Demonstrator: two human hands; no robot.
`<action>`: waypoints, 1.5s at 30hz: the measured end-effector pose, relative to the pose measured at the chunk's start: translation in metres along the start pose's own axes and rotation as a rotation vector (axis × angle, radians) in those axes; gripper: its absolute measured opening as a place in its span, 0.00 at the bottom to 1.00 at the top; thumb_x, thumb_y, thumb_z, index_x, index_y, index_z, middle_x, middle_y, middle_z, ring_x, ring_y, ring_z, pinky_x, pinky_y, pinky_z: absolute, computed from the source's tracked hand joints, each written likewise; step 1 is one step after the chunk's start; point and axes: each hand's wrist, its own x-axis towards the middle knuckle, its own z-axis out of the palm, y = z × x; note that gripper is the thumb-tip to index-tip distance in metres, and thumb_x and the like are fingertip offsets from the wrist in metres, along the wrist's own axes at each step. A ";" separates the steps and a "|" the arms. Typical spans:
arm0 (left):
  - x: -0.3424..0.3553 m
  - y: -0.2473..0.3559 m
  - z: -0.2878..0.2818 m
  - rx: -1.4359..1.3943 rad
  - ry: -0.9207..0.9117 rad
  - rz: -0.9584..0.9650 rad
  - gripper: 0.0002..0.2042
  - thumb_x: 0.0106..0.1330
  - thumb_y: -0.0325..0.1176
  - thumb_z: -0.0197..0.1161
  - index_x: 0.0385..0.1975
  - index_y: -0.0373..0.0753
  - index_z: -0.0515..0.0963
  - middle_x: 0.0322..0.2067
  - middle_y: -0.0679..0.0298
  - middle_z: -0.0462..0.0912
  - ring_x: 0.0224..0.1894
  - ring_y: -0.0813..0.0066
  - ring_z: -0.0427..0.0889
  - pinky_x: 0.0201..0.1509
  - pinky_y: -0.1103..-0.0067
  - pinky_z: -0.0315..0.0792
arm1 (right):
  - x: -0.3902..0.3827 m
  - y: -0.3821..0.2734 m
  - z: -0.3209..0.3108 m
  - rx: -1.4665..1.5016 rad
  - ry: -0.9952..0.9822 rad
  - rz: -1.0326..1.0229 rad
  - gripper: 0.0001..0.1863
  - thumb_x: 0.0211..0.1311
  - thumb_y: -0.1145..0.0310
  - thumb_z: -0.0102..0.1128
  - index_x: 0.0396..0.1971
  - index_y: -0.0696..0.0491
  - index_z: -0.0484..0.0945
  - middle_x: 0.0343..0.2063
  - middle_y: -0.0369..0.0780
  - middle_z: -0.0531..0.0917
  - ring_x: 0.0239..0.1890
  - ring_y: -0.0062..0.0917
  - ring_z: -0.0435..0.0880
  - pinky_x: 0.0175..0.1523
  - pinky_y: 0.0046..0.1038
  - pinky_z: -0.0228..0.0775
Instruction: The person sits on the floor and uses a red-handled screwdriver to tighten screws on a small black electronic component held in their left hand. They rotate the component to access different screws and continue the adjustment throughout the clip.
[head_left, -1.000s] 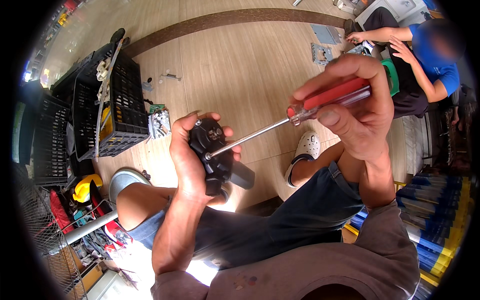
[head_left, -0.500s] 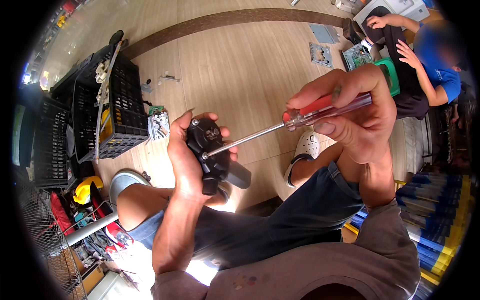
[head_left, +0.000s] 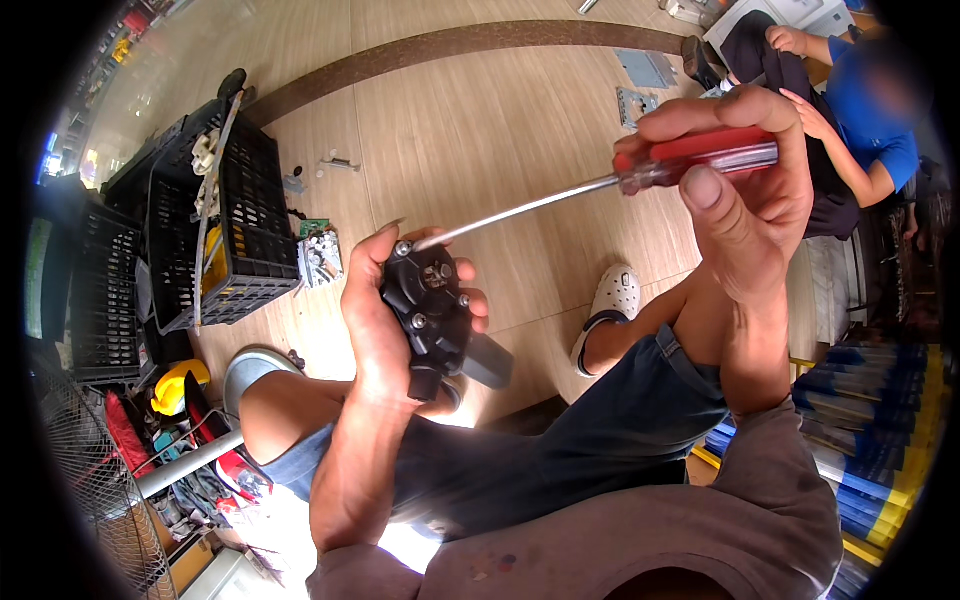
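My left hand (head_left: 374, 318) is closed around a black housing (head_left: 428, 345), a rounded mechanical part with a grey-black block jutting from its lower right side. Silver screws sit in its face: an upper screw (head_left: 403, 248), a lower screw (head_left: 419, 321) and one near the right edge. In my right hand (head_left: 752, 215) is a screwdriver (head_left: 655, 170) with a red and clear handle, gripped between thumb and fingers. Its long metal shaft slants down to the left. The tip is beside the upper screw; whether it touches the screw I cannot tell.
Black plastic crates (head_left: 255, 205) stand at the left, with a circuit board (head_left: 320, 255) beside them. Metal plates (head_left: 648, 68) lie on the floor at the far right, near a seated person in a blue shirt (head_left: 868, 110). A wire fan guard (head_left: 95, 465) is at lower left.
The screwdriver tip has left the lower screw and moved up to the upper one. My right hand has shifted right and slightly up; the housing has shifted slightly right.
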 end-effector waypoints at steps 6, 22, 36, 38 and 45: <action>-0.003 0.002 -0.003 -0.050 0.017 0.007 0.24 0.70 0.55 0.48 0.43 0.38 0.78 0.31 0.53 0.83 0.25 0.55 0.82 0.31 0.64 0.76 | -0.006 0.006 0.005 -0.047 0.016 -0.019 0.22 0.66 0.73 0.64 0.56 0.57 0.65 0.45 0.56 0.82 0.45 0.45 0.87 0.48 0.44 0.84; -0.008 0.002 0.003 -0.039 0.022 0.014 0.22 0.68 0.54 0.50 0.44 0.41 0.77 0.29 0.57 0.83 0.24 0.57 0.82 0.30 0.64 0.77 | -0.008 0.003 0.014 -0.010 -0.028 0.021 0.20 0.67 0.74 0.62 0.53 0.56 0.63 0.45 0.55 0.82 0.45 0.43 0.86 0.48 0.43 0.84; -0.007 0.001 0.004 -0.042 0.048 0.001 0.21 0.68 0.53 0.50 0.43 0.42 0.77 0.28 0.58 0.83 0.23 0.58 0.82 0.29 0.65 0.77 | -0.007 0.006 0.017 0.004 -0.023 -0.018 0.19 0.66 0.81 0.60 0.53 0.61 0.65 0.45 0.53 0.84 0.45 0.40 0.88 0.50 0.40 0.84; -0.006 0.001 0.001 -0.049 0.035 0.007 0.25 0.70 0.55 0.49 0.44 0.38 0.80 0.31 0.52 0.82 0.25 0.55 0.81 0.30 0.64 0.75 | -0.006 0.007 0.017 0.021 -0.027 -0.034 0.19 0.66 0.81 0.60 0.54 0.61 0.65 0.45 0.53 0.84 0.45 0.40 0.88 0.50 0.40 0.84; -0.007 0.002 0.005 -0.045 0.045 -0.005 0.21 0.68 0.53 0.50 0.44 0.41 0.77 0.28 0.57 0.83 0.23 0.58 0.82 0.29 0.65 0.77 | -0.007 0.007 0.014 -0.031 -0.045 -0.035 0.20 0.67 0.75 0.62 0.53 0.58 0.64 0.44 0.56 0.82 0.45 0.43 0.87 0.48 0.44 0.84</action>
